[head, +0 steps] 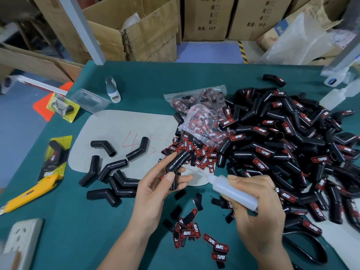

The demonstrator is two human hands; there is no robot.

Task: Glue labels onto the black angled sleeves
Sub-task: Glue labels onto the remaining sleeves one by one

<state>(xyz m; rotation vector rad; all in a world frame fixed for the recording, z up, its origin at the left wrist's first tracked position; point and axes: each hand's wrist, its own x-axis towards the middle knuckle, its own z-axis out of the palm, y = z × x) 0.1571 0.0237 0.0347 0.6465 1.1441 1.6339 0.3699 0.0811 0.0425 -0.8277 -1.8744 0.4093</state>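
My left hand (pixel 153 189) grips a black angled sleeve (pixel 178 165) upright between thumb and fingers. My right hand (pixel 255 203) holds a translucent glue bottle (pixel 232 190), and its thin nozzle points left at the sleeve's middle. Several bare black sleeves (pixel 110 172) lie to the left on a grey sheet (pixel 116 125). A big heap of labelled sleeves (pixel 282 145) fills the right side. Loose red-and-black labels (pixel 194 230) lie on the green table near me, and more labels (pixel 196 152) spill from a plastic bag (pixel 200 115).
A yellow utility knife (pixel 29 193) and a packaged sleeve on a yellow card (pixel 55 154) lie at the left. A white power strip (pixel 21 242) sits at bottom left. A small white bottle (pixel 113 89) stands farther back. Cardboard boxes (pixel 136 30) line the floor behind the table.
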